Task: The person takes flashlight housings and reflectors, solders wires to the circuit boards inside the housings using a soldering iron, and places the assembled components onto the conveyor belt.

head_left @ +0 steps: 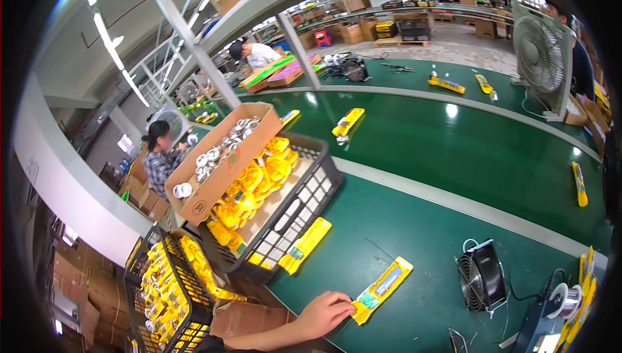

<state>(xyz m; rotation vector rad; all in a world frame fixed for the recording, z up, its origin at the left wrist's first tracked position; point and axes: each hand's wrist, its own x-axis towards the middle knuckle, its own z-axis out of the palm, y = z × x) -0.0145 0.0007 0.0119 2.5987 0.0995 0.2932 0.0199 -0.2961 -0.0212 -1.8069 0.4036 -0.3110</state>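
My left hand (326, 315) reaches in from the lower edge, its fingers closed on the near end of a long yellow plastic housing (392, 276). The housing lies on the green workbench (363, 220), with a small green part near the held end and a blue-and-silver strip along its middle. A second yellow housing (307, 244) rests beside the black plastic crate, away from my hand. My right hand is not in view.
The black crate (291, 217) holds yellow parts, with a cardboard box (243, 155) of silvery round pieces on top. Another full crate (170, 295) stands lower left. A small black fan (483, 275) and wire spool (567, 301) sit right. Yellow units lie along the conveyor (414, 133).
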